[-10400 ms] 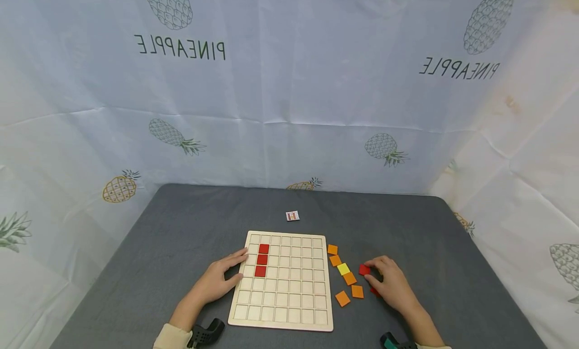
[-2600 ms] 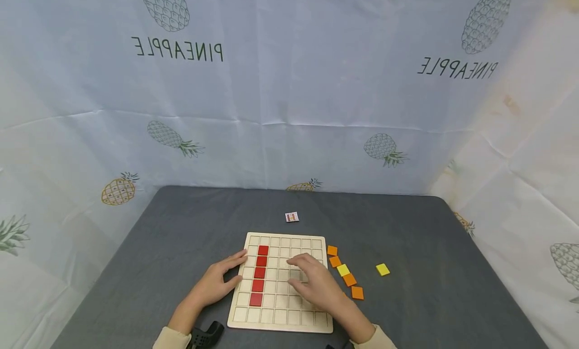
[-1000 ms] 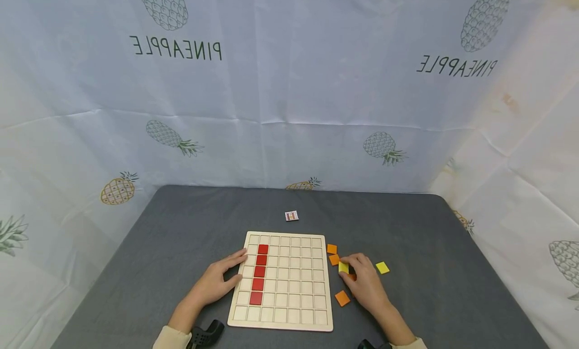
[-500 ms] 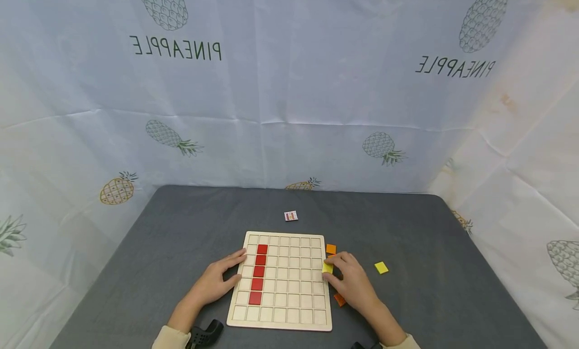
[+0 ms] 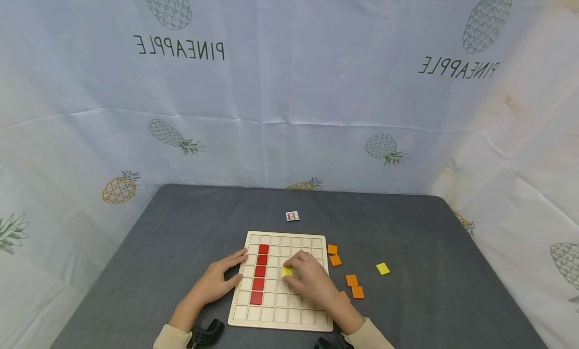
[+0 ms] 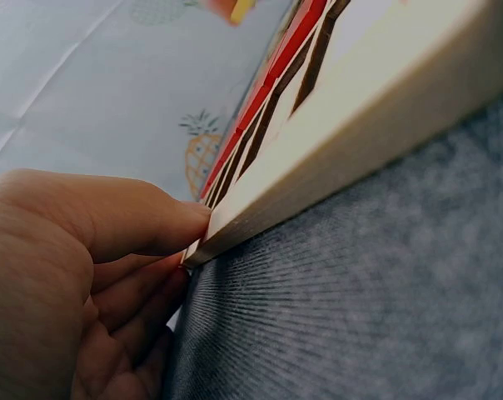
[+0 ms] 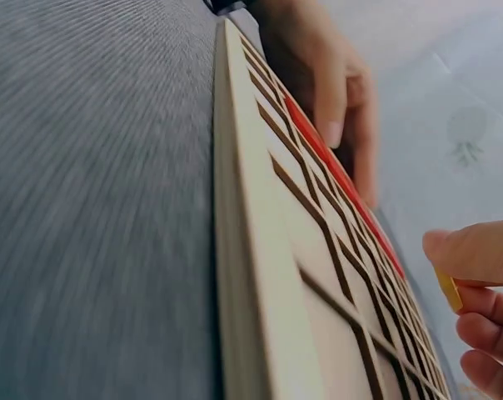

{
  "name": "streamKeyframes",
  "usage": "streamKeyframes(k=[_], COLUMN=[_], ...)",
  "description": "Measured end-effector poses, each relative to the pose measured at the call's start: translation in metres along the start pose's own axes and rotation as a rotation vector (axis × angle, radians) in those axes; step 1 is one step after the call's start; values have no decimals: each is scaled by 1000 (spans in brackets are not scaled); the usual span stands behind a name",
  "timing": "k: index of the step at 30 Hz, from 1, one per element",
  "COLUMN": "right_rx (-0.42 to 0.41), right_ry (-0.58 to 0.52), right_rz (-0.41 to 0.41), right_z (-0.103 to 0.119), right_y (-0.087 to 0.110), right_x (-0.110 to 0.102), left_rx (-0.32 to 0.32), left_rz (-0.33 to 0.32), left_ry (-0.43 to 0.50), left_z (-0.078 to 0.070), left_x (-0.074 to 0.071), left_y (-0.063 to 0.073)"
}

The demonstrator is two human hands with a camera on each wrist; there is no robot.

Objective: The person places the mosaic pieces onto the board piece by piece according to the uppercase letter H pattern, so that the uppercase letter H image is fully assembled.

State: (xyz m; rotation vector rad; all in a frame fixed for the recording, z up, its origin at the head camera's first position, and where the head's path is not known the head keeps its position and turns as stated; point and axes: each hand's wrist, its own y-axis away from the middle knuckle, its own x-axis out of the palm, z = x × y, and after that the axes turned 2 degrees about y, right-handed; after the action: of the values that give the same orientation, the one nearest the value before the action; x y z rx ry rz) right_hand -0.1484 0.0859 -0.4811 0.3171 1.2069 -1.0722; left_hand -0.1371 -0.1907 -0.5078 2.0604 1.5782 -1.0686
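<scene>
A wooden grid board (image 5: 280, 327) lies on the table, with a column of several red tiles (image 5: 260, 271) set in its left part. My right hand (image 5: 313, 279) pinches a yellow square tile (image 5: 287, 272) between thumb and fingertips, over the middle of the board. In the right wrist view that yellow tile (image 7: 448, 288) is held above the grid. The left hand (image 5: 218, 280) rests at the board's left edge, thumb spread from the fingers. Seen from the left wrist, its thumb (image 6: 143, 212) touches the board's rim.
Several orange tiles (image 5: 352, 280) lie loose just right of the board. Farther right is another yellow tile (image 5: 382, 268). A small printed card (image 5: 292, 215) lies beyond the board on the dark grey table (image 5: 208, 213). A pineapple-print cloth (image 5: 289, 87) hangs behind.
The red column grew from three tiles as two more joined it. My right hand then picked the yellow tile from beside the board and carried it left over the grid. The left hand stayed put.
</scene>
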Motion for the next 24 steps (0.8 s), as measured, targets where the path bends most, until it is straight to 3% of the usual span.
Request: streamKeyframes(k=[9, 15, 24], right_rx=[10, 20, 29], right_ry=[-8, 13, 3], right_rz=[48, 46, 44], right_z=[16, 16, 14], right_y=[-17, -19, -19], right_x=[21, 30, 34], left_rx=[-29, -6, -32], left_rz=[13, 9, 13], left_ry=[23, 9, 13], left_z=[-2, -1, -4], left_x=[-1, 1, 0], left_y=[0, -1, -1])
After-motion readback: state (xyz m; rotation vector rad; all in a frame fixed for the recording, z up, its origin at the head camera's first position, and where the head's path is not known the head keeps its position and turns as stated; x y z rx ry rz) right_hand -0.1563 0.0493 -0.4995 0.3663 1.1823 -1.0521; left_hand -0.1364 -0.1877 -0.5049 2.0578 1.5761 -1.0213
